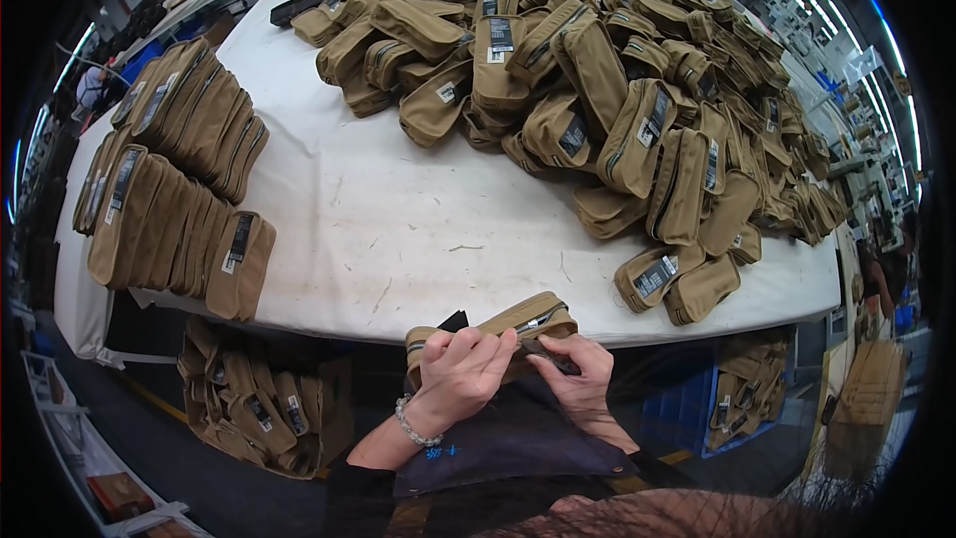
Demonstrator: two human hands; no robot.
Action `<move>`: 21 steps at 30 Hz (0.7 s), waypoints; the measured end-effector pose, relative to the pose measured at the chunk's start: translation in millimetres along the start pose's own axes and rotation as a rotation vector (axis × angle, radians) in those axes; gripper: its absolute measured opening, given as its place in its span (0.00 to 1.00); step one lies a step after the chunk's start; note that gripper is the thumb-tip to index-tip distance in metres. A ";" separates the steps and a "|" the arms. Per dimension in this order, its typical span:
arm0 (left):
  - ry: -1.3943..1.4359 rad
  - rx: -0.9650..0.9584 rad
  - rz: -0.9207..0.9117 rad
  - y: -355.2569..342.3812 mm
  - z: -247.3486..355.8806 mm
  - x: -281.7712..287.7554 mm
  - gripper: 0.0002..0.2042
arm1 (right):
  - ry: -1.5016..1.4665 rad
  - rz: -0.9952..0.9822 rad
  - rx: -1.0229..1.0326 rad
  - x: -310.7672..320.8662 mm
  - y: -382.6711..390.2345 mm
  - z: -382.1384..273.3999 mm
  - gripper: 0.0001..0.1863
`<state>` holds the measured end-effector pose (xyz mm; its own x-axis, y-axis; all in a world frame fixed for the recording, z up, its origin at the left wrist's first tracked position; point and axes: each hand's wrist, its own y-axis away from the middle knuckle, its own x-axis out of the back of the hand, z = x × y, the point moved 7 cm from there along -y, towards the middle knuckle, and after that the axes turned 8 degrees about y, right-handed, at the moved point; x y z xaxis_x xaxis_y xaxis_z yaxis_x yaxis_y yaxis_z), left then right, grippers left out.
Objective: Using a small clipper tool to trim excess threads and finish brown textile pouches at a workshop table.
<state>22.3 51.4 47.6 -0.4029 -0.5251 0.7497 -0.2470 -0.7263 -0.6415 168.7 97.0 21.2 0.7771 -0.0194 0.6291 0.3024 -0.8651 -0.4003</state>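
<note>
A tan zippered pouch (546,305) is held tilted at the table's front edge, its zipper side up. My left hand (460,371) is closed on it, fingertips pinched near the zipper; what the fingertips grip there is hidden. At the pouch's right end, my right hand (582,371) is closed, with thumb and fingers pressing on it. Something small and dark shows by the right thumb, too unclear to name. A black tab sticks up from the pouch beside the left hand.
A large heap of similar tan pouches (630,144) covers the back and right of the white table (349,209). Upright rows of pouches (164,224) stand at the left. Below the edge are a carton of pouches (335,418) and a blue crate (677,420).
</note>
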 end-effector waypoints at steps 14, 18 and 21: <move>0.003 0.038 0.029 -2.4 -0.4 1.3 0.10 | -0.061 0.070 -0.035 -4.2 2.5 4.5 0.14; 0.000 0.048 0.010 -2.1 -0.9 -0.1 0.10 | -0.060 0.079 -0.048 -7.1 2.5 6.0 0.13; 0.011 0.066 0.015 -0.9 -1.7 -1.6 0.10 | -0.016 0.082 -0.026 -7.7 2.5 4.7 0.13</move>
<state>21.7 53.6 46.7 -0.4163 -0.5316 0.7376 -0.1822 -0.7461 -0.6405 166.0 97.3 12.2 0.8073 -0.0832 0.5842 0.2231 -0.8735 -0.4328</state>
